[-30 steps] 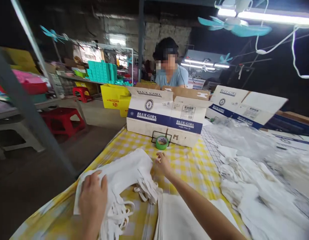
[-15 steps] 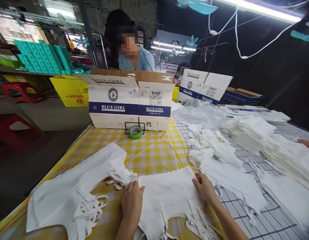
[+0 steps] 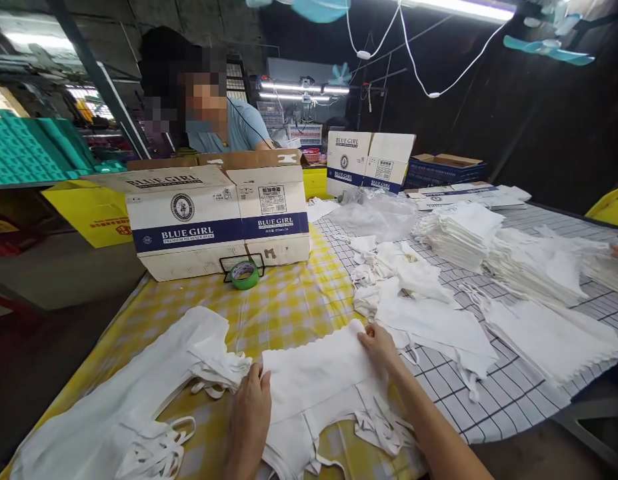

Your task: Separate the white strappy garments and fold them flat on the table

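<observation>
A white strappy garment (image 3: 313, 373), perhaps the top of a small stack, lies in front of me with its straight edge away from me and its thin straps towards me. My left hand (image 3: 251, 407) is closed at its far left corner. At the far right corner, my right hand (image 3: 381, 347) pinches the edge between thumb and fingers. To the left, a second pile of white strappy garments (image 3: 133, 387) lies slantwise, its straps bunched beside my left hand.
A BLUE GIRL carton (image 3: 219, 220) stands at the back, with a roll of green tape (image 3: 244, 275) on a black wire holder (image 3: 223, 267) before it. Loose white garments (image 3: 423, 313) and stacked white cloth (image 3: 459, 233) cover the right table. A person (image 3: 243, 127) is behind the carton.
My hands moved from the left pile to the garment in the middle, and both took its far corners. Since half a second ago they have barely shifted; the view has turned right.
</observation>
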Motion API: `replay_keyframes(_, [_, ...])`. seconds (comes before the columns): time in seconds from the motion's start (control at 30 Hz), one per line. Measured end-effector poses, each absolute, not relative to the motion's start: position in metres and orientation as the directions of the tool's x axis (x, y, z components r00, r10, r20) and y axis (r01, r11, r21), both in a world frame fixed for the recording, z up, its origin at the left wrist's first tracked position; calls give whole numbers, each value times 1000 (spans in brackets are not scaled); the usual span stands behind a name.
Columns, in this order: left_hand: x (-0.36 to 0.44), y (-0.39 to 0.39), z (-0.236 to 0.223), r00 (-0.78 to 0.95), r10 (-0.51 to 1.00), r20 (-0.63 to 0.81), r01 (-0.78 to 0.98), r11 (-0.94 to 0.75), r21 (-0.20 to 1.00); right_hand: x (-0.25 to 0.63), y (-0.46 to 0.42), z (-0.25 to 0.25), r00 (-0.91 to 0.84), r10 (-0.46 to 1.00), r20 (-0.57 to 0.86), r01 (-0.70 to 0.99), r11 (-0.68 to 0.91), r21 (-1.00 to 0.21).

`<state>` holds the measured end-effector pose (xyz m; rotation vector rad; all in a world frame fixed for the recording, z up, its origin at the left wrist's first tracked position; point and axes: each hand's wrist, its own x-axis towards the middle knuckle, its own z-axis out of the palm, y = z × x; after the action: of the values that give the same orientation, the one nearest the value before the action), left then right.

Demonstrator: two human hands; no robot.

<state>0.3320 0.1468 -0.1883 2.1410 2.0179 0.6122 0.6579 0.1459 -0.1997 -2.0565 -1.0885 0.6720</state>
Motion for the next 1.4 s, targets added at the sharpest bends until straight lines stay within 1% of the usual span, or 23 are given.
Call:
replay_keyframes(0.07, [335,147,-185,-15,990,142,919,-42,393,658,149,-195,478,875,-69,526,-349,-775])
replay_keyframes(0.17, [336,147,-180,-39,992,119,900,-17,435,653,147,-188,494,860,129,610,-237,-756])
replay_keyframes(0.23, [336,147,-179,-48,991,126,898,-13,440,650,142,-187,482,843,239,683,-190,-706])
replay_keyframes(0.3, [335,147,-178,-36,992,117,903,-18,430,648,137,-188,449,844,293,750,-177,-638])
replay_keyframes(0.4, [336,147,-176,-2,996,95,905,-39,424,647,132,-192,412,851,325,828,-200,-524])
replay_keyframes(0.57, [339,146,-171,-12,992,127,880,-50,472,646,130,-194,389,861,328,890,-259,-376])
replay_keyframes(0.67, [339,146,-169,-30,993,118,867,-33,497,645,130,-193,378,866,326,905,-272,-327])
replay_keyframes(0.73, [339,146,-168,-37,993,111,863,-25,505,643,129,-194,375,867,328,907,-270,-325])
replay_keyframes(0.8, [339,145,-168,-35,994,107,862,-24,507,642,129,-195,382,866,323,899,-267,-346])
replay_keyframes(0.9, [338,144,-168,-27,994,103,866,-28,499,642,130,-196,402,859,316,869,-249,-428])
replay_keyframes(1.03, [339,145,-171,-25,992,120,862,-39,506,644,132,-195,417,850,321,788,-162,-594])
replay_keyframes(1.17, [341,145,-166,-41,990,136,854,-36,519,650,134,-183,492,835,247,618,-135,-775])
replay_keyframes(1.27, [340,144,-149,-107,983,152,792,-9,610,657,135,-161,472,854,219,506,-59,-861])
replay_keyframes(1.33, [337,145,-132,-144,973,178,708,-24,706,662,136,-139,412,885,216,446,11,-895])
replay_keyframes(1.4, [332,148,-112,-168,960,222,629,-69,774,666,139,-115,338,915,218,392,74,-917])
